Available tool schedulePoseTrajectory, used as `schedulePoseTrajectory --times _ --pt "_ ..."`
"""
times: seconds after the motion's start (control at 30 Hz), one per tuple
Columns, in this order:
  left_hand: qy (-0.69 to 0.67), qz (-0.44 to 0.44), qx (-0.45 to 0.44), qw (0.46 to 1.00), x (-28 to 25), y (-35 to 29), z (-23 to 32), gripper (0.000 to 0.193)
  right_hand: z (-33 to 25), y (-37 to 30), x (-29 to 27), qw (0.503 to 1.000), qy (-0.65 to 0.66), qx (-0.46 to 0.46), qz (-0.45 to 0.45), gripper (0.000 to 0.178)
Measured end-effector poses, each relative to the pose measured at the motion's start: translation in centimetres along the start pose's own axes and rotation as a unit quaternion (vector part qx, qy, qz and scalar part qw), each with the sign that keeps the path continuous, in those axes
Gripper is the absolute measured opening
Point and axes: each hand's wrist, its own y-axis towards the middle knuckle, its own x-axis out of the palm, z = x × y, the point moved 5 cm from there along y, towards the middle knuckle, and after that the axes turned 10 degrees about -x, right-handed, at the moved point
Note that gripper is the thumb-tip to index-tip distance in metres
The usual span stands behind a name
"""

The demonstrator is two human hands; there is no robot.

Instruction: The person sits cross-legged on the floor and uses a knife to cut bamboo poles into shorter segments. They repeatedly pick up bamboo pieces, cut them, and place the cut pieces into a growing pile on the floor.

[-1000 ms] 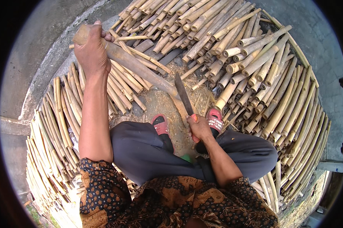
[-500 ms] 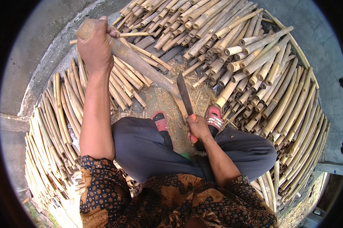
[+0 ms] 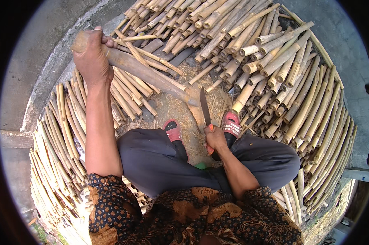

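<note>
My left hand (image 3: pixel 93 61), raised at the upper left, is closed around the upper end of a thick bamboo pole (image 3: pixel 145 73). The pole slants down to the right, its lower end close to the ground in front of my feet. In my right hand (image 3: pixel 215 139), low between my knees, is the orange handle of a long dark-bladed machete (image 3: pixel 205 107). Its blade points away from me, just right of the pole's lower end and seemingly apart from it. A tan surface (image 3: pixel 198 116) under the pole's end is partly hidden; I cannot tell its kind.
Large stacks of cut bamboo poles (image 3: pixel 303 94) curve around the right and far side. More bamboo poles (image 3: pixel 55 139) lie at the left. My feet in red sandals (image 3: pixel 174 131) rest on ground (image 3: pixel 168 106) strewn with chips. A grey concrete wall (image 3: pixel 41 49) stands at the left.
My left hand and the bamboo pole's upper end have shifted slightly left and down. The machete has moved a little right and toward me, off the pole's lower end.
</note>
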Motion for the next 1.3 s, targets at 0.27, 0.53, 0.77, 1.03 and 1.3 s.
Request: schedulePoseTrajectory --times 0.27,0.53,0.77,1.03,1.3 --pt "-0.103 -0.115 -0.058 0.986 -1.9 0.0 -0.5 0.015 -4.9 -0.2 -0.1 0.975 -0.028 -0.208 0.077 0.038" --pt "-0.146 -0.151 -0.027 0.977 -2.4 -0.6 0.5 0.032 -3.3 0.7 1.4 0.981 -0.048 -0.163 0.099 0.034" --pt "-0.018 -0.004 -0.012 1.000 -3.5 -0.9 1.6 0.048 -3.7 2.3 2.7 0.992 -0.028 -0.105 0.057 0.035" --pt "0.003 0.009 -0.003 1.000 -3.7 -0.9 2.0 0.049 -5.9 4.1 3.4 0.991 -0.026 -0.119 0.047 0.037" --pt "-0.072 -0.039 -0.046 0.996 -5.4 0.0 2.0 0.046 -4.5 4.8 4.3 0.985 -0.020 -0.166 0.037 0.034"
